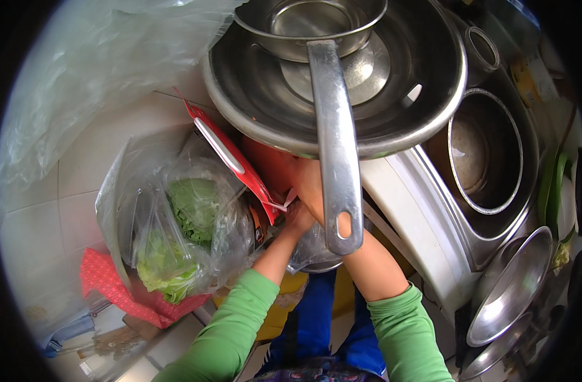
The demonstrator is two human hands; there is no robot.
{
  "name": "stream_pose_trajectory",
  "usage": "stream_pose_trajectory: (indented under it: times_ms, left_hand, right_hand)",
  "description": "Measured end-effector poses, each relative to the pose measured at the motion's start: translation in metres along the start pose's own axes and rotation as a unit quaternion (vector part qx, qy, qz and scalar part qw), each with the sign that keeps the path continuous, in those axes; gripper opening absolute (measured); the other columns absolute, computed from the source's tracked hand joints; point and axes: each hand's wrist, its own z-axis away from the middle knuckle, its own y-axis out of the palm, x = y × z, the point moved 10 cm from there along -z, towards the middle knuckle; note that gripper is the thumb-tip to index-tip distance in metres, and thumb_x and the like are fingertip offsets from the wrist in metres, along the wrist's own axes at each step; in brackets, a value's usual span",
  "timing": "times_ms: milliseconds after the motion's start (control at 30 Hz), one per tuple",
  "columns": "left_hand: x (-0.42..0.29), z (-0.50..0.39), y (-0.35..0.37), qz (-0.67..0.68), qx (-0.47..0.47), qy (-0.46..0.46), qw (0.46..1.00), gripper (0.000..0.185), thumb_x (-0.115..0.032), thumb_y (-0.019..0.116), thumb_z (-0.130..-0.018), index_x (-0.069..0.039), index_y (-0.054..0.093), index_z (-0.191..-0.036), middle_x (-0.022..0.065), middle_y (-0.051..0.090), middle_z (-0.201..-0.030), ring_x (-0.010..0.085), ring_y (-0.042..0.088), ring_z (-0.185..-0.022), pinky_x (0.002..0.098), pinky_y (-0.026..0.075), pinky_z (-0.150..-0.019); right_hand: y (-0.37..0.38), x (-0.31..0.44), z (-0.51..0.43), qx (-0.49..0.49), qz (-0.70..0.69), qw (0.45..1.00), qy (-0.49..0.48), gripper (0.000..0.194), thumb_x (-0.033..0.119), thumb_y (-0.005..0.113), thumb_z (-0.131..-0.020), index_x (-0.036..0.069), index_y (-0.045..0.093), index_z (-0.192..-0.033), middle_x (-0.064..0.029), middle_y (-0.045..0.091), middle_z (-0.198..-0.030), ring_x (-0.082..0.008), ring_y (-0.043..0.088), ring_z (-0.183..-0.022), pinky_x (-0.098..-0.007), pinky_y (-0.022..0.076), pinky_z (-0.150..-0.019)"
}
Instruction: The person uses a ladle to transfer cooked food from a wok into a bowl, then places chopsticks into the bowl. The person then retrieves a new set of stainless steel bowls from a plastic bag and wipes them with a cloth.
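Observation:
My left hand (pixel 299 216) and my right hand (pixel 311 188) are close together at a red plastic package (pixel 264 164), partly behind a long metal handle (pixel 338 148). The fingers are largely hidden, so their grip does not show. That handle belongs to a metal saucepan (pixel 310 21) standing in a wide metal basin (pixel 400 110) above my hands. To the left, clear plastic packs of leafy greens (pixel 193 205) lie in an open plastic bag (pixel 110 191). Clear plastic film (pixel 312 243) and a metal rim are just below my hands.
At the right, a stainless steel sink (pixel 486 243) holds a round metal pot (pixel 484 148). Metal bowls (pixel 508 291) lean at the lower right. A large translucent plastic sheet (pixel 95 71) covers the upper left, and red patterned cloth (pixel 109 277) lies below the greens.

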Motion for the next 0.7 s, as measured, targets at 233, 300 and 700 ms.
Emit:
stream_pose_trajectory:
  times_ms: [233, 300, 700]
  left_hand:
    - [-0.014, 0.006, -0.007, 0.048, -0.061, 0.11, 0.991, 0.067, -0.001, 0.056, -0.062, -0.008, 0.041, -0.127, 0.0215, 0.053, -0.114, 0.0343, 0.05, -0.105, 0.0447, 0.038, -0.086]
    - [-0.018, 0.01, -0.017, 0.126, -0.12, 0.144, 0.974, 0.069, 0.0, 0.054, -0.062, -0.007, 0.038, -0.128, 0.0224, 0.049, -0.118, 0.0356, 0.048, -0.108, 0.0448, 0.038, -0.087]
    - [-0.016, 0.017, -0.036, 0.043, -0.141, 0.044, 0.988, 0.066, 0.0, 0.056, -0.06, -0.01, 0.04, -0.123, 0.0168, 0.048, -0.12, 0.0342, 0.045, -0.113, 0.045, 0.04, -0.089]
  right_hand:
    - [0.012, -0.022, -0.002, -0.052, 0.009, 0.998, -0.033, 0.018, 0.014, 0.06, -0.077, -0.002, 0.06, -0.086, -0.0155, 0.062, -0.076, -0.0284, 0.059, -0.071, -0.0362, 0.0451, -0.063]
    - [0.009, -0.021, -0.003, -0.041, 0.005, 0.999, -0.022, 0.019, 0.013, 0.061, -0.077, -0.002, 0.061, -0.088, -0.0156, 0.062, -0.079, -0.027, 0.059, -0.073, -0.0349, 0.0456, -0.065]
    - [-0.021, -0.078, 0.036, 0.111, 0.169, 0.949, 0.243, 0.045, 0.019, 0.069, -0.072, -0.005, 0.054, -0.107, -0.0212, 0.06, -0.099, -0.0305, 0.057, -0.092, -0.0341, 0.0423, -0.083]
